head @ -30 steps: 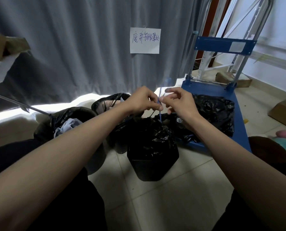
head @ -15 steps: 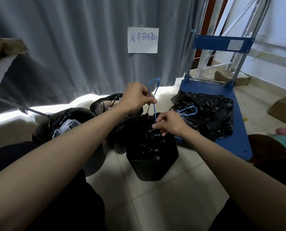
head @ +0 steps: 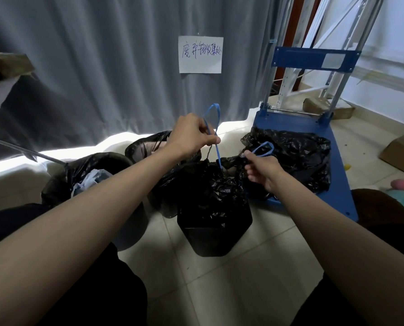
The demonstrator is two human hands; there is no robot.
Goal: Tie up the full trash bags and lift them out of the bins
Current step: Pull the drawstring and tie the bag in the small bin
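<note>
Head view: the bag (head: 214,196) sits in the middle bin (head: 216,238). The left hand (head: 191,135) pinches one blue loop (head: 212,116) high; the right hand (head: 263,170) pinches the other loop (head: 263,148). Best pull both apart evenly to cinch the neck. Since half a second ago, the right hand has shifted rightwards.

bags (head: 210,196) black | drawstring (head: 211,128) blue | cart (head: 337,142) blue (curtain (head: 90,67) grey)

Crinkled glossy black plastic trash bag (head: 210,196), thin smooth blue plastic drawstring (head: 212,128), matt grey cloth curtain (head: 90,67), white paper sign (head: 200,64), blue painted metal cart (head: 337,147), pale smooth floor tiles (head: 231,290), brown cardboard box (head: 403,156)
</note>
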